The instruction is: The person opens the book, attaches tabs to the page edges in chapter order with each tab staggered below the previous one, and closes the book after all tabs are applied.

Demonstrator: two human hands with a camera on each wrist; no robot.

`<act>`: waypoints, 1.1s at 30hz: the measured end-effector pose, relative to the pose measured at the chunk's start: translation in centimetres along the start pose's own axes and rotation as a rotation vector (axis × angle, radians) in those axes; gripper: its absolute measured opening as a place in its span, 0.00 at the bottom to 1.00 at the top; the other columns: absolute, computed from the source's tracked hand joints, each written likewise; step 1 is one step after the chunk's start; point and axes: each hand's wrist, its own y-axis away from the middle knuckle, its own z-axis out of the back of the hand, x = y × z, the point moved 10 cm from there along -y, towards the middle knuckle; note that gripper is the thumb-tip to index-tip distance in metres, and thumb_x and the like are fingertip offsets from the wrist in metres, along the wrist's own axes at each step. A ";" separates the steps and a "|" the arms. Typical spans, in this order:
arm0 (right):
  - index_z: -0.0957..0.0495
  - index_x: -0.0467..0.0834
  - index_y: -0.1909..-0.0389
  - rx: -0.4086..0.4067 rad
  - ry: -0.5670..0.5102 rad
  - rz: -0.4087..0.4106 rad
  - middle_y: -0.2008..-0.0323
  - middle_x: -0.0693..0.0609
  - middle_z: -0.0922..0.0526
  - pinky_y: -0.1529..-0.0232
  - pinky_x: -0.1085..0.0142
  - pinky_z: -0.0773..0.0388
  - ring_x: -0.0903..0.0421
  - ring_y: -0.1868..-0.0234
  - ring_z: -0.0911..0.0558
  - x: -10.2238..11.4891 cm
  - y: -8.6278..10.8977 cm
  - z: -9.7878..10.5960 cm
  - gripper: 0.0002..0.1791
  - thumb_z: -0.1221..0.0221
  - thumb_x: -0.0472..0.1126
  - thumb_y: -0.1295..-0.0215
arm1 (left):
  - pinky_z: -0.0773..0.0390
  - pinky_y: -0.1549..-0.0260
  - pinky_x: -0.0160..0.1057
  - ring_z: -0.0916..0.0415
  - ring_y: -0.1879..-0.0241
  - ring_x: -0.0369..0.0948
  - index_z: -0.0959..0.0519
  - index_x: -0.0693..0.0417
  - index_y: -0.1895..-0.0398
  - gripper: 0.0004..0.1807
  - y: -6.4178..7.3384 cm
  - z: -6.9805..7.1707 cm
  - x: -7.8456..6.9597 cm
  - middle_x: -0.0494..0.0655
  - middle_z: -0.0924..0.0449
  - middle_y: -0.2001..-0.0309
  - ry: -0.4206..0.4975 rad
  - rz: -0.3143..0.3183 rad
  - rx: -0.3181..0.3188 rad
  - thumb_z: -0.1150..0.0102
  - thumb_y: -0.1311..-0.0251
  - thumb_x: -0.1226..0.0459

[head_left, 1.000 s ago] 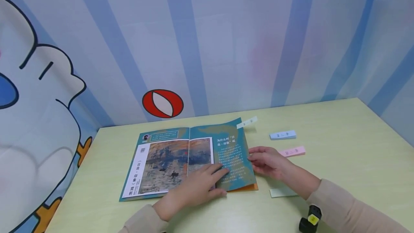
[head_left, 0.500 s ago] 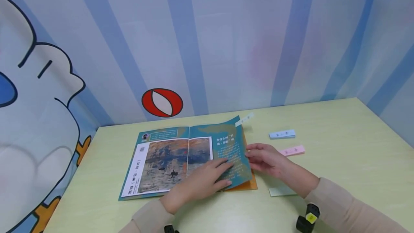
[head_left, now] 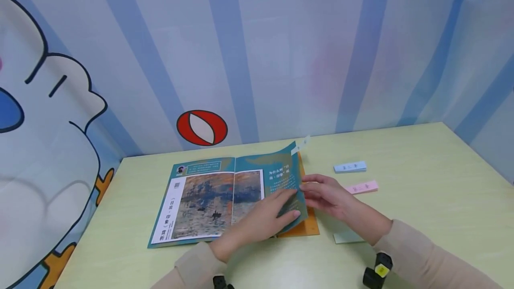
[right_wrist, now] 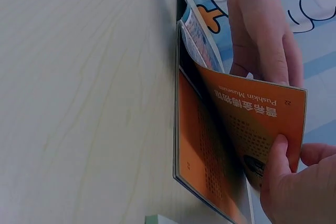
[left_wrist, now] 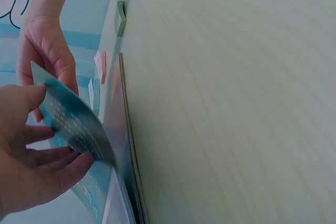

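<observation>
An open magazine [head_left: 201, 204] lies on the table, with a painting printed across its spread. Its right-hand teal page [head_left: 299, 171] is raised and curved, and an orange page [head_left: 311, 226] shows beneath. My right hand [head_left: 327, 195] pinches the raised page's outer edge; in the right wrist view the thumb [right_wrist: 281, 153] lies on its orange back [right_wrist: 257, 103]. My left hand [head_left: 263, 217] reaches across the spread, its relaxed fingers [left_wrist: 73, 174] against the page's teal face [left_wrist: 73, 119]. A pale printed strip [head_left: 301, 144] sticks out from this page's top corner.
Right of the magazine lie a blue strip pad [head_left: 350, 167], a pink strip pad [head_left: 362, 187] and a pale green one [head_left: 348, 237], partly under my right forearm. A striped cartoon backdrop [head_left: 273, 57] rises behind the table [head_left: 433, 182].
The right-hand page has been lifted further and swung left, baring more orange beneath. My right hand has moved left with it; my left hand has shifted right along the page.
</observation>
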 end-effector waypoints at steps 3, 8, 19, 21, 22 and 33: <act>0.42 0.31 0.37 0.003 0.026 0.031 0.65 0.49 0.19 0.61 0.68 0.21 0.57 0.65 0.17 0.1 0.2 -0.3 0.26 0.48 0.33 0.33 | 0.34 0.42 0.47 0.38 0.37 0.45 0.42 0.50 0.30 0.31 -0.3 0.2 0.2 0.48 0.40 0.33 0.144 0.061 -0.033 0.57 0.32 0.48; 0.40 0.30 0.37 -0.012 0.104 0.108 0.55 0.45 0.23 0.60 0.69 0.21 0.56 0.62 0.18 0.4 0.5 -0.9 0.26 0.47 0.36 0.33 | 0.29 0.46 0.47 0.35 0.40 0.48 0.40 0.52 0.31 0.30 -0.4 0.7 0.4 0.49 0.39 0.33 0.400 0.149 -0.094 0.51 0.33 0.51; 0.28 0.34 0.44 -0.123 0.233 0.215 0.57 0.44 0.24 0.60 0.67 0.21 0.54 0.62 0.21 0.2 0.1 -1.7 0.21 0.41 0.37 0.37 | 0.25 0.52 0.49 0.38 0.38 0.55 0.41 0.54 0.32 0.33 0.5 1.1 0.7 0.57 0.39 0.36 0.779 0.300 -0.197 0.42 0.39 0.63; 0.26 0.35 0.45 -0.137 0.265 0.237 0.57 0.43 0.24 0.60 0.66 0.20 0.53 0.62 0.21 0.2 0.1 -1.9 0.21 0.40 0.38 0.38 | 0.24 0.53 0.49 0.35 0.39 0.55 0.41 0.55 0.32 0.33 0.6 1.1 0.9 0.57 0.37 0.37 0.834 0.311 -0.210 0.42 0.39 0.66; 0.26 0.36 0.45 -0.140 0.288 0.248 0.57 0.44 0.25 0.60 0.65 0.20 0.53 0.61 0.21 0.2 0.1 -2.0 0.21 0.39 0.38 0.39 | 0.24 0.54 0.50 0.34 0.40 0.54 0.42 0.55 0.32 0.33 0.7 1.2 1.1 0.57 0.37 0.38 0.854 0.318 -0.215 0.42 0.40 0.67; 0.22 0.43 0.47 -0.070 0.625 0.485 0.52 0.49 0.21 0.62 0.65 0.20 0.52 0.56 0.23 1.5 0.5 -5.0 0.23 0.33 0.44 0.45 | 0.23 0.56 0.49 0.28 0.46 0.52 0.45 0.55 0.30 0.35 2.5 2.5 2.7 0.61 0.36 0.38 0.904 0.353 -0.224 0.44 0.41 0.72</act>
